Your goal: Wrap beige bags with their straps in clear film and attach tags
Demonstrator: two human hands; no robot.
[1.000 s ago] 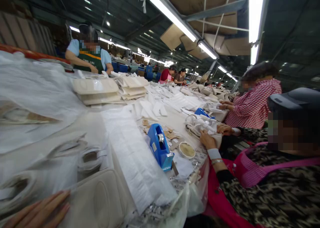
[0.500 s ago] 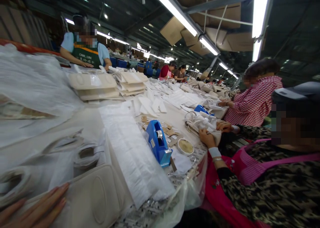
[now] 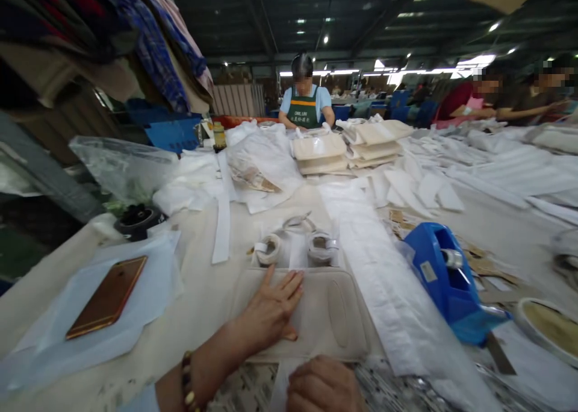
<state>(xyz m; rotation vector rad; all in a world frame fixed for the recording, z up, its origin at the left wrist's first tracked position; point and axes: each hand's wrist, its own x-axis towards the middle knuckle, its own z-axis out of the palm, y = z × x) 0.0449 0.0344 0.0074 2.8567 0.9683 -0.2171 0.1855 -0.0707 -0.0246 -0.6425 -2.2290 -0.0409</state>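
Observation:
A beige handbag [image 3: 311,321] with an oval stitched on its front lies flat before me. My left hand [image 3: 273,309] rests palm down on it, fingers stretched toward its upper edge. Two rolled, wrapped handles [image 3: 321,247] stick out beyond that edge, with a white strip [image 3: 297,252] between them. Another length of white strip shows below the bag's near edge. Right beside that length, my right hand [image 3: 325,385] is curled closed at the bottom of the view; what its fingers hold, if anything, is hidden.
Right of the bag lie a long white padding sheet [image 3: 383,291], a blue tape dispenser [image 3: 445,279] and a round tub [image 3: 551,327]. A phone [image 3: 108,297] lies on white sheets at left. Stacked beige bags [image 3: 318,150] stand opposite, before a person in a green apron [image 3: 303,109].
My view has swung left, bringing the bag to the middle. My right hand has come into view at the bottom, and my left hand still lies on the bag.

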